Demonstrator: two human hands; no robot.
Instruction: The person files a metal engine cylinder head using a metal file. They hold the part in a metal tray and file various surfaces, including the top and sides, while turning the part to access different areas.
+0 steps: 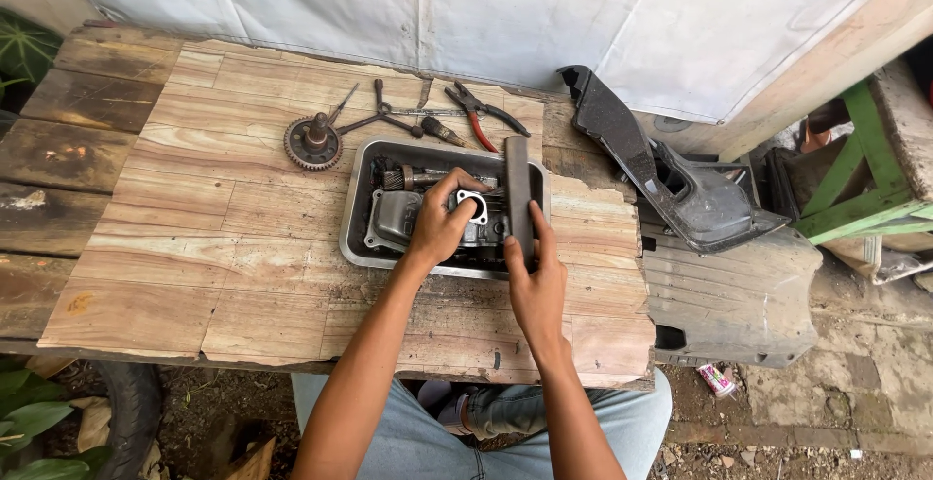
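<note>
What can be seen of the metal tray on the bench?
The tray is a shallow rectangular pan of dull grey metal with rounded corners and a rolled rim. It lies flat on the wooden bench, just below a row of hand tools. Inside sit a grey engine part and a toothed shaft. The left hand reaches into it onto the part; the right hand holds a dark flat bar standing across its right side.
</note>
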